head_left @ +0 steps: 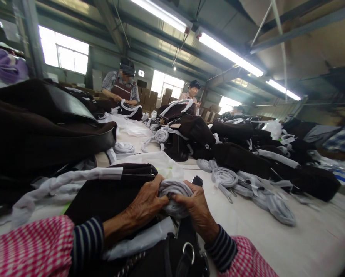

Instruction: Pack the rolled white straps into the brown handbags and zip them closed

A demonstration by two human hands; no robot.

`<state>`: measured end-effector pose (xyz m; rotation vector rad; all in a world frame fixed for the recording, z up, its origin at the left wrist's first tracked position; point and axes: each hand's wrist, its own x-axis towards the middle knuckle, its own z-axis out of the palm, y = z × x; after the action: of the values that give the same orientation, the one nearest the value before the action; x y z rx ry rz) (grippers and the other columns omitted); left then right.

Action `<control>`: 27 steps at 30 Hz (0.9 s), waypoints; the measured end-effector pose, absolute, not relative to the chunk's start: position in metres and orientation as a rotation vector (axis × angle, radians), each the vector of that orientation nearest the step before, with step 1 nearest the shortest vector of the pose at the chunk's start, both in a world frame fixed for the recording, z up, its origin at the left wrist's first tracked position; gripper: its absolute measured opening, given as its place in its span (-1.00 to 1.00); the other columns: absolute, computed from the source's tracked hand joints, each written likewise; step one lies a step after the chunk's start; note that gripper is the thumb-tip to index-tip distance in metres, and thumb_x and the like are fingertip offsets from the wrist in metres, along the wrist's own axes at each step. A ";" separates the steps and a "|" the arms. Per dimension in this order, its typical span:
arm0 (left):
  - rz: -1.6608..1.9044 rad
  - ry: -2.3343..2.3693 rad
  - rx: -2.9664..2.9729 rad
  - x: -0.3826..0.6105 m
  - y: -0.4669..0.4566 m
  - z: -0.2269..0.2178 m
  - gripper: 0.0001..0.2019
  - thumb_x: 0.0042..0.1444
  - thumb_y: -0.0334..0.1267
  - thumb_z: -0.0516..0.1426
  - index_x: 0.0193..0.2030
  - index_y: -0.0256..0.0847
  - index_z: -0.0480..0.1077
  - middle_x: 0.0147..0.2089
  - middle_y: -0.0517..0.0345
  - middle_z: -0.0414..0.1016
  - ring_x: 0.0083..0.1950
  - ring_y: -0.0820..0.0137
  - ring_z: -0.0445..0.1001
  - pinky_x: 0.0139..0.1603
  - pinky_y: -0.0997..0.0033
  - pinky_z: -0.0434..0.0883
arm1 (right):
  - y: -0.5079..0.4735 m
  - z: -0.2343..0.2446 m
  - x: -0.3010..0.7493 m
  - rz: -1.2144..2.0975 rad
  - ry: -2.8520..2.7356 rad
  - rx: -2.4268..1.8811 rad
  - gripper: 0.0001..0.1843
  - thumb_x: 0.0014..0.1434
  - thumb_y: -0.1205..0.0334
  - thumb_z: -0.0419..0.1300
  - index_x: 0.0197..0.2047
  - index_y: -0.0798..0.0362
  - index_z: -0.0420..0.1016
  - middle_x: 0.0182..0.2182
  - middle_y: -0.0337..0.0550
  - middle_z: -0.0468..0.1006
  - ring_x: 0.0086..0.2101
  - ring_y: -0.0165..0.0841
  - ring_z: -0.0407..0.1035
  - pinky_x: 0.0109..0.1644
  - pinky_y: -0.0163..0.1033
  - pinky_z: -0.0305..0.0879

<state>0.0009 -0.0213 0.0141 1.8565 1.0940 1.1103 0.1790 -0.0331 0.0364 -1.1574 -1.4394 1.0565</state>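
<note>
My left hand and my right hand both grip a wad of grey-white wrapping material between them, fingers closed on it from either side. The wad sits over a dark brown bag lying on the white table right in front of me. A black strap with a metal ring lies below my right wrist. Both sleeves are striped cuffs under pink checked fabric.
Piles of dark brown bags with white wrapped straps rise at the left and across the middle. Loose grey-white wrapped straps lie to the right. Two people work at the far end of the table.
</note>
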 end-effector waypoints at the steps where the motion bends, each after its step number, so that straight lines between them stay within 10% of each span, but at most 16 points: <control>1: 1.110 1.089 1.857 0.001 -0.021 0.014 -0.83 -0.02 -0.24 0.08 -0.25 -0.14 0.26 -0.41 0.30 0.34 -0.35 0.33 0.32 -0.36 0.37 0.10 | -0.033 0.036 0.180 1.083 -1.438 -1.142 -0.67 -0.09 0.25 0.47 -0.21 0.16 0.64 -0.39 -0.19 0.61 -0.41 -0.38 0.39 -0.33 -0.32 0.31; 27: 1.123 0.748 1.673 0.002 -0.017 0.007 -0.82 -0.03 -0.33 0.17 -0.23 -0.20 0.35 -0.33 0.31 0.35 -0.29 0.41 0.29 -0.31 0.45 0.22 | -0.034 0.039 0.189 1.351 -1.447 -1.039 -0.60 -0.05 0.25 0.44 -0.09 0.12 0.65 -0.21 -0.11 0.67 -0.21 -0.25 0.50 -0.10 -0.23 0.39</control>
<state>0.0024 -0.0166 0.0074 1.6729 0.7482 1.1227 0.1893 -0.0344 0.0389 -1.0395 -1.4474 1.3506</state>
